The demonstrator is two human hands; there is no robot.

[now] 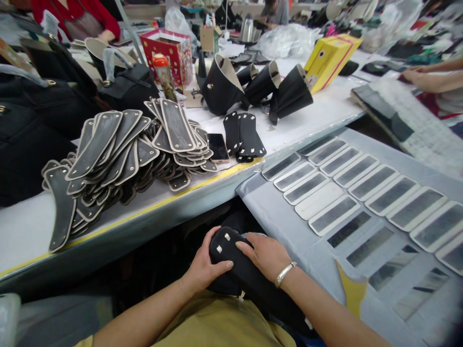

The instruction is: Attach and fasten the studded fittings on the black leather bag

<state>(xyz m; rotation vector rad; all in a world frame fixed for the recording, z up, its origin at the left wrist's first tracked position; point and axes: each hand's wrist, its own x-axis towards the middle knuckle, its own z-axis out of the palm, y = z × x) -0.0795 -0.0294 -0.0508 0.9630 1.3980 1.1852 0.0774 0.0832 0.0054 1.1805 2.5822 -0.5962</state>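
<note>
A black padded piece (249, 274) with two small white tabs at its far end lies across my lap. Around its left edge wraps my left hand (208, 265), the thumb resting on top near the tabs. My right hand (267, 253) grips the other edge, its thumb pressing on the top face. A small gold-coloured metal part shows on the near side of the piece. The fingers under the piece are hidden.
Dark trimmed panels (126, 149) are heaped on the white table (21, 226), beside a phone (217, 146) and black pieces (248, 135). Rows of rectangular panels (361, 173) cover the grey surface at right. Other people work at the far left and right.
</note>
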